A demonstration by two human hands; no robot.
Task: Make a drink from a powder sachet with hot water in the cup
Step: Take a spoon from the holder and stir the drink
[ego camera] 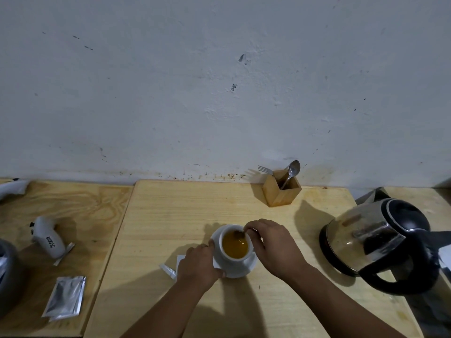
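A white cup (228,258) full of amber-brown drink stands on a white saucer (246,270) in the middle of the wooden table. My left hand (200,263) grips the saucer's left rim and touches the cup's side. My right hand (273,245) pinches a spoon (238,234) whose bowl dips into the drink at the cup's far edge. A torn silver sachet (168,270) lies on the table just left of my left hand, partly hidden by it.
A steel and black electric kettle (380,242) sits at the right. A wooden cutlery holder (280,189) with a fork and spoon stands at the back. On the left board lie silver sachets (64,298) and a white controller (48,237).
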